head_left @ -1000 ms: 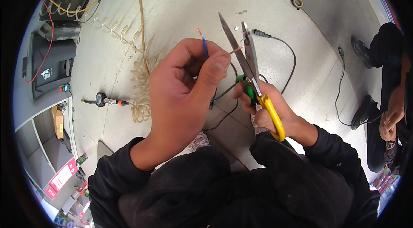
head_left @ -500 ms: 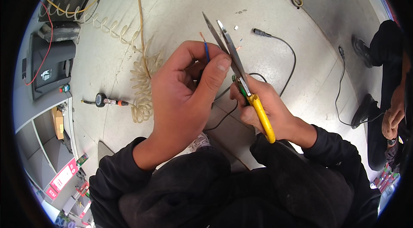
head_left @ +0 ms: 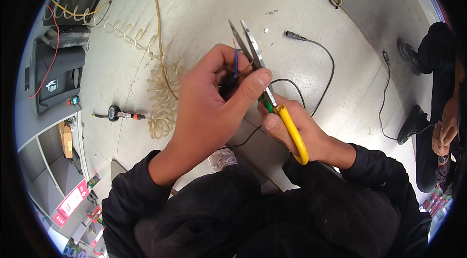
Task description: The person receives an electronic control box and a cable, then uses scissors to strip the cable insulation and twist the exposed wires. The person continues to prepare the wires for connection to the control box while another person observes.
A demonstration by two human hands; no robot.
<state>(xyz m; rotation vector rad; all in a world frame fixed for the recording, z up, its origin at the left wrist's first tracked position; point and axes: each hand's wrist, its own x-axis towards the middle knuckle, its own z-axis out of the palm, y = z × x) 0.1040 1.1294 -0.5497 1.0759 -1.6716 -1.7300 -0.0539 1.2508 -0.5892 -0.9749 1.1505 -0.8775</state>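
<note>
Above the grey floor (head_left: pixel 204 10), the left hand (head_left: pixel 214 102) pinched a blue wire (head_left: pixel 236 63) upright, just left of the scissors (head_left: pixel 258 63), whose nearly closed blades ran alongside it, gripped by the right hand (head_left: pixel 296 129).

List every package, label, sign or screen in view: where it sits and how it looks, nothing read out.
Red sign: lower left by the shelves, a slanted rectangle, red with pale marks.
Brown box: left edge on a shelf, small, cardboard-coloured.
White emblem label: on the dark grey case at left, small and pale.
No lit screen can be made out.
</note>
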